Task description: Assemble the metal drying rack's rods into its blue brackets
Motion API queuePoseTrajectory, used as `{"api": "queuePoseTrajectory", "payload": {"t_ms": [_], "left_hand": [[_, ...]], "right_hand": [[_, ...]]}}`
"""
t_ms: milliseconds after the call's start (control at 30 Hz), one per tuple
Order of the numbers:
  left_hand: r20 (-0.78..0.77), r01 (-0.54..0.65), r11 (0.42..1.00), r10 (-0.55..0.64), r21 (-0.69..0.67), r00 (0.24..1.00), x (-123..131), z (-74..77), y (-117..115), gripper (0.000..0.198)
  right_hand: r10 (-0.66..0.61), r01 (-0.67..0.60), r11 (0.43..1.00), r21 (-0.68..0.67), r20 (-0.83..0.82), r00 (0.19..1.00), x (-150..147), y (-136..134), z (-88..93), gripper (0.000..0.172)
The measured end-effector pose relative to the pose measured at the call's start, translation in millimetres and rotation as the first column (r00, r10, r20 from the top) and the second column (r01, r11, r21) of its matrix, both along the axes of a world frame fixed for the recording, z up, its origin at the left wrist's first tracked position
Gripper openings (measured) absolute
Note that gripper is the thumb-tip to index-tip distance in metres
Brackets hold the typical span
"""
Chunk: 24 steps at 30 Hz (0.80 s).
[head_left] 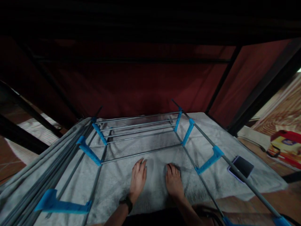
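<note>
— So where are the hands?
— Lower centre: left hand (138, 178) and right hand (174, 182) lie flat, fingers together, gripping nothing, pressing the grey towel (122, 179) smooth inside the rack frame (141, 131).
— Anything nearby?
— Phone (241, 168), right.

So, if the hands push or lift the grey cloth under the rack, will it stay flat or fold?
The grey cloth is probably floppy: it shows soft wrinkles and hangs over the edge at the left. Pushed, it would likely bunch, since the left hand and right hand rest flat on it. The metal rack lying on top may pin it.
</note>
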<state>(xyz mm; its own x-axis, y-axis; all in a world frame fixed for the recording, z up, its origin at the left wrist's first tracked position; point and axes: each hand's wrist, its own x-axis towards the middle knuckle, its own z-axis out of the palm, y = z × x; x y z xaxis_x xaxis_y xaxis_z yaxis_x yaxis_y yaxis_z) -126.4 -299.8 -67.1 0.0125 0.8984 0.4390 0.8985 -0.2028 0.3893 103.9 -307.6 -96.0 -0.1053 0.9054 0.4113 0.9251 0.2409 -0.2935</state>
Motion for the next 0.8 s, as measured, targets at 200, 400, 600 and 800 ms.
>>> {"api": "queuePoseTrajectory", "payload": {"t_ms": [200,400,600,800], "left_hand": [[-0.173,-0.105,0.993,0.093,-0.061,0.981,-19.3,-8.6,-19.3,0.044],[-0.224,-0.147,0.986,0.126,-0.078,0.966,-7.6,0.7,-19.6,0.042],[-0.226,-0.148,0.986,0.126,-0.083,0.966,-6.9,-3.0,-23.1,0.042],[-0.182,-0.143,0.984,0.122,-0.109,0.976,-4.2,0.6,-23.8,0.042]], "right_hand": [[0.012,-0.012,0.999,-0.05,0.005,1.0,2.2,-2.0,2.0,0.05],[0.04,-0.04,0.999,-0.015,0.0,0.999,4.7,-1.6,-0.5,0.05],[0.075,-0.075,0.997,-0.023,0.009,0.997,10.2,-2.0,-6.6,0.048],[0.086,-0.086,0.996,-0.008,0.019,0.996,12.7,-2.4,-4.5,0.049]]}}
